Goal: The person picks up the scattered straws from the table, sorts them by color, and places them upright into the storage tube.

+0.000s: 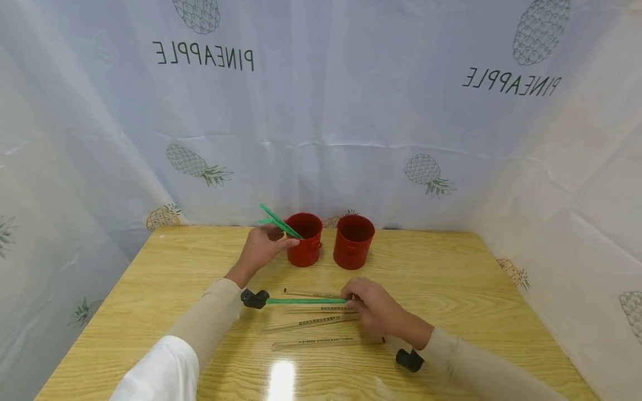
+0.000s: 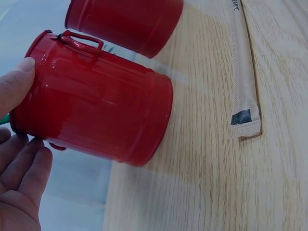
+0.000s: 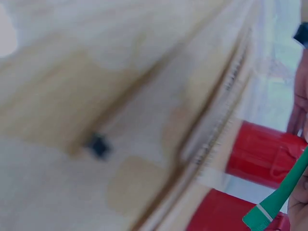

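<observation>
Two red metal buckets stand side by side at the back of the table. My left hand (image 1: 261, 248) grips the left bucket (image 1: 304, 253) near its rim, with the thumb on its wall in the left wrist view. Several narrow green packets (image 1: 281, 221) lean in that bucket and stick out over the hand. In my right hand (image 1: 373, 305), a long, thin green packet (image 1: 306, 301) is pinched at one end and points left above the table. Its flat end (image 3: 262, 216) shows in the right wrist view. Below it lie several long beige packets (image 1: 313, 343) with dark print.
The right bucket (image 1: 353, 250) stands a little apart from the left one. Behind the wooden table (image 1: 431, 289) hangs a pale curtain (image 1: 321, 111) with pineapple prints. A black wrist camera (image 1: 256, 298) sits at the left sleeve, another (image 1: 409, 360) at the right.
</observation>
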Motion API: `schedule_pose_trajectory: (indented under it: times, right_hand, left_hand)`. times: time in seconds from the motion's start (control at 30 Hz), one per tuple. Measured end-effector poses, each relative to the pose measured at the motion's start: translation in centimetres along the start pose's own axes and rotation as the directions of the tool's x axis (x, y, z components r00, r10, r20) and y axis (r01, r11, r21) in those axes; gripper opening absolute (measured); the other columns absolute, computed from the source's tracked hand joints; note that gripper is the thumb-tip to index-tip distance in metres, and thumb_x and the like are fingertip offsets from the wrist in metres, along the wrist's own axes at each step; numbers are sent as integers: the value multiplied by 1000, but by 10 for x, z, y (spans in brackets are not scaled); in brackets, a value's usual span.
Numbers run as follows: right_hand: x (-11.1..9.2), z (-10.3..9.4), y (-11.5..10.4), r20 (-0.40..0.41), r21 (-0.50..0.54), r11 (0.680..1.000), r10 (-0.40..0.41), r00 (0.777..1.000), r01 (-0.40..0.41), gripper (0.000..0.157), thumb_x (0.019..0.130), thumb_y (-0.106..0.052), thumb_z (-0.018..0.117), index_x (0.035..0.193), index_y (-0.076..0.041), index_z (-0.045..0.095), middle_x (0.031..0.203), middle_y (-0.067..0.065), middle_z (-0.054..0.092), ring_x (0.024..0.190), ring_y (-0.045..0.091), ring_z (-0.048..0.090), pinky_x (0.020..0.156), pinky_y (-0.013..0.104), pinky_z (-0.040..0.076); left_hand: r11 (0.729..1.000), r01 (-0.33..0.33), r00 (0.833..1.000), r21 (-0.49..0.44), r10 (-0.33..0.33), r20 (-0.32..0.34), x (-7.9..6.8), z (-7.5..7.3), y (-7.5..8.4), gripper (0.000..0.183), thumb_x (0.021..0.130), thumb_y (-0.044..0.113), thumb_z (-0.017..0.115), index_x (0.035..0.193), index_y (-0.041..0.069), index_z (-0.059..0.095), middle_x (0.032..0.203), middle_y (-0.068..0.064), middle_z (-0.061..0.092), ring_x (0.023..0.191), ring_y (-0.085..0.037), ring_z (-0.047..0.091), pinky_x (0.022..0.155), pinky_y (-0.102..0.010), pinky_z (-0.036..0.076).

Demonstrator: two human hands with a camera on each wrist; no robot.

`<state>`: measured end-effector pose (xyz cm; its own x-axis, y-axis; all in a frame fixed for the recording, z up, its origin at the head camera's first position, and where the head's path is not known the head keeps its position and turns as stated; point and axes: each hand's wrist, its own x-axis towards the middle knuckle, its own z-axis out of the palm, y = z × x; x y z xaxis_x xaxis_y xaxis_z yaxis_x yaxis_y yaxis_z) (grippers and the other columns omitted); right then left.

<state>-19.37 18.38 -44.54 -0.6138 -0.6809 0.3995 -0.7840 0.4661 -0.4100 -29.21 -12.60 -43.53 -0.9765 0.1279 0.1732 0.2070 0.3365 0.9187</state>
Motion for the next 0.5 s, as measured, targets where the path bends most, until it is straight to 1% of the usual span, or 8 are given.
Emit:
schedule_pose_trajectory:
  times: [0.13,0.2,0.23,0.33,0.43,0.47,0.5]
  right_hand:
    - [16,-6,0,-95,31,999,-23,995,26,16,92,6,70,98,-8,63,92,3,65,79,5,51,67,20,52]
    - [26,-9,0,-142,60,998,-12,990,21,16,93,6,70,98,-7,63,91,3,64,76,4,48,64,19,50]
    - [32,-11,0,-166,81,997,-5,986,19,15,93,7,70,98,-7,63,90,4,63,74,3,47,62,19,48]
    - [50,-16,0,-219,171,985,50,974,-13,12,95,6,68,98,-5,65,86,6,61,68,2,45,59,21,46]
    - [70,-20,-3,-258,263,964,115,959,-45,9,97,5,66,99,-3,66,81,10,60,63,4,47,57,23,46]
    - [77,-21,-4,-271,288,956,136,953,-55,7,97,5,66,99,-2,67,81,11,61,62,5,49,57,23,47]
    - [83,-22,-5,-282,308,950,153,947,-62,6,98,4,66,100,-1,67,82,13,62,63,7,51,58,23,48]
  left_hand:
    - [1000,-5,1000,-9,5,2,0,0,-1,44,90,32,84,124,6,73,136,-18,70,131,-38,66,111,-52,54]
    - [1000,-9,1000,-4,9,-2,1,0,-2,41,89,32,84,121,8,74,134,-18,71,130,-37,66,111,-51,55]
    - [999,-26,1000,22,26,-7,1,0,-3,38,89,32,84,118,8,75,125,-17,74,122,-35,70,106,-46,59]
    - [999,-34,999,36,35,-16,1,0,-4,36,89,31,84,115,9,75,121,-16,75,119,-33,72,103,-45,61]
    - [998,-45,999,35,45,-14,1,0,-4,40,89,31,84,120,7,74,123,-17,75,120,-34,72,103,-44,61]
    - [999,-33,999,13,33,-11,1,1,-3,43,89,31,85,124,7,73,131,-18,72,127,-36,68,108,-48,57]
    - [999,-36,999,12,37,-11,1,1,-3,46,89,31,85,126,7,73,134,-18,71,129,-36,67,109,-48,56]
